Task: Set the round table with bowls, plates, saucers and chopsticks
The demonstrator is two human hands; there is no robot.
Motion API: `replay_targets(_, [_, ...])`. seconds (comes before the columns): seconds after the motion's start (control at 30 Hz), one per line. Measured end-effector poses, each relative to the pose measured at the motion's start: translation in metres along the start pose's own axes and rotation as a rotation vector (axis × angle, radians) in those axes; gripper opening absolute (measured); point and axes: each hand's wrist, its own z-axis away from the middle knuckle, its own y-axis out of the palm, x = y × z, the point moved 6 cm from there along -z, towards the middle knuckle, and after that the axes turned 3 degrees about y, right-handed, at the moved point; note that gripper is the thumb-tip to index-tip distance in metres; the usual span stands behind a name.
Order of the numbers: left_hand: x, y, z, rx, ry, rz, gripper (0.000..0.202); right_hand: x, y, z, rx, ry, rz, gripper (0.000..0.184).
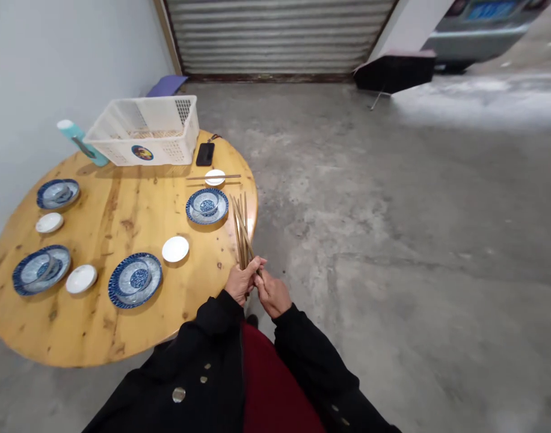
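Observation:
A bundle of several brown chopsticks [240, 231] rises from my left hand [242, 281], which is closed around their lower ends. Right beside it, my right hand [272, 293] pinches the lower end of a chopstick that slants across the bundle. Both hands are close together at the table's right edge, in front of my body. Beyond the chopstick tips lies a blue-and-white plate with a clear bowl [207, 205] on it. Behind that plate, a pair of chopsticks [230, 176] rests across a small white dish [215, 178].
On the round wooden table [131, 234] are more blue-rimmed plates with bowls [135, 280] and small white dishes [175, 249]. A white plastic basket [144, 135], a turquoise bottle [83, 143] and a black phone [206, 154] stand or lie at the back. An open umbrella [395, 72] rests on the concrete floor.

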Motion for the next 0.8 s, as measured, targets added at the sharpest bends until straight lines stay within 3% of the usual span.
replay_targets(0.17, [-0.003, 0.030, -0.024, -0.001, -0.009, 0.012, 0.061, -0.021, -0.015, -0.015, 0.007, 0.048, -0.015, 0.047])
replay_targets(0.37, [-0.011, 0.049, -0.083, -0.010, 0.040, -0.013, 0.058, -0.056, -0.037, -0.059, 0.069, 0.035, -0.110, 0.047])
replay_targets(0.47, [-0.012, 0.057, -0.116, 0.001, 0.048, -0.031, 0.058, -0.074, -0.064, -0.104, -0.025, 0.032, -0.332, 0.045])
replay_targets(0.57, [-0.013, 0.072, -0.145, 0.046, 0.047, -0.055, 0.058, -0.084, -0.087, -0.167, -0.047, 0.094, -0.593, 0.046])
replay_targets(0.7, [-0.020, 0.094, -0.177, 0.154, 0.059, -0.101, 0.057, -0.078, -0.095, -0.253, 0.142, 0.222, -0.967, 0.053])
replay_targets(0.8, [-0.027, 0.104, -0.195, 0.226, 0.070, -0.143, 0.055, -0.072, -0.097, -0.293, 0.259, 0.318, -1.222, 0.051])
